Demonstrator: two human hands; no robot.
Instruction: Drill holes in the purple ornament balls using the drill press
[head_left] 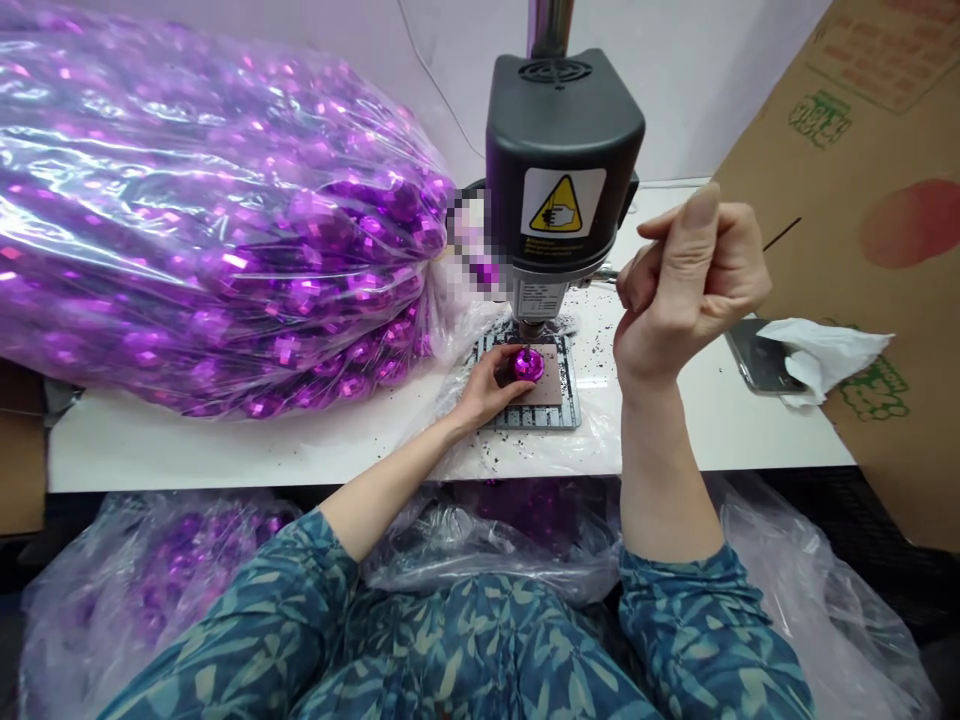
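Observation:
A shiny purple faceted ball (529, 366) sits under the chuck of a black bench drill press (564, 130). My left hand (487, 388) grips the ball between thumb and fingers, holding it on a small flat board (546, 390) over the drill's slotted metal base (574, 415). Raised to the right of the drill head, my right hand (694, 270) is closed around the end of the drill's feed lever (604, 275); the fingers hide most of the lever's grip. The drill tip meets the top of the ball or is very close to it; I cannot tell which.
A big clear bag of purple faceted balls (285, 260) lies at left on the white table (225, 450). Dark shavings are scattered around the base. At right are a phone (757, 358), a crumpled tissue (817, 355) and a cardboard box (885, 130). Plastic bags (495, 540) hang below the table edge.

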